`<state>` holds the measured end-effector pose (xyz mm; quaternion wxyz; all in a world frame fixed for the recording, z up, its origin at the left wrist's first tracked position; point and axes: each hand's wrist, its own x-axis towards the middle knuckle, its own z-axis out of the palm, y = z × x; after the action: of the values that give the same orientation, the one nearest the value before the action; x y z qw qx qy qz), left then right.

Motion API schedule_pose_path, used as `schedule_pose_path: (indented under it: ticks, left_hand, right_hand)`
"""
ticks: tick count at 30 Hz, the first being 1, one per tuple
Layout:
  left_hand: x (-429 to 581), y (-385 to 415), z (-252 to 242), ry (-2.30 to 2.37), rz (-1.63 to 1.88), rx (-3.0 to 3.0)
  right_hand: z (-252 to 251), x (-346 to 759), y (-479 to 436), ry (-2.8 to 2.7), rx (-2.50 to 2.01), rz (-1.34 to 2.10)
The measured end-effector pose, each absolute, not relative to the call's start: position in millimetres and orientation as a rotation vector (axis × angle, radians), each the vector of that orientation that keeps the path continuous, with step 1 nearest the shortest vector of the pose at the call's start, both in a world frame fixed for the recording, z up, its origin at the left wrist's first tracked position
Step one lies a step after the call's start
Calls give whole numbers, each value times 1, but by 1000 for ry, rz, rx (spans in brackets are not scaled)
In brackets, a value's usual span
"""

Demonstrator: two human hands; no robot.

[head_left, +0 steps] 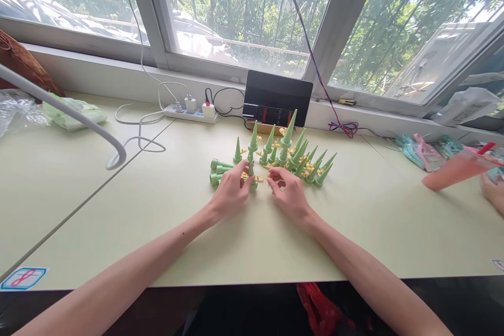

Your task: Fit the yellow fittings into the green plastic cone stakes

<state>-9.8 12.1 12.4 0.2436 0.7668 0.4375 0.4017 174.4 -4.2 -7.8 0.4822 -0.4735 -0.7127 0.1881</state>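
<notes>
My left hand (231, 189) is closed around a small green cone-shaped plastic piece (251, 166), which stands upright near the table's middle. From its lower side a small yellow piece (260, 179) sticks out to the right. The fingertips of my right hand (289, 191) pinch the thin outer end of that yellow piece. Just behind my hands stand several green cones (289, 134) on ringed bases, with small yellow parts among them. More green cones (323, 174) lean at the right. Beside my left hand, several green pieces (216, 164) lie on their sides.
A dark tablet (277, 98) leans at the window behind the cones. A white power strip (190, 113) with cables lies back left. A grey curved tube (71, 110) crosses the left side. At right are a pink cup (457, 168), pink and teal items (427, 152) and another person's hand (493, 191).
</notes>
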Motion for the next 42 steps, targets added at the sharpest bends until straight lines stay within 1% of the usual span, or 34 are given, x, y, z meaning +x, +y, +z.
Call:
schedule_pose_path:
  ticks: [11, 25, 42]
  left_hand:
    - [-10, 12, 12, 1199, 1111, 2031]
    - [-8, 12, 11, 1159, 1101, 2079]
    - [-7, 10, 8, 1143, 1084, 2141]
  right_hand:
    - [-4, 172, -8, -1736, -1089, 411]
    - [-7, 173, -7, -1754, -1053, 532]
    - [-8, 174, -6, -1793, -1032, 549]
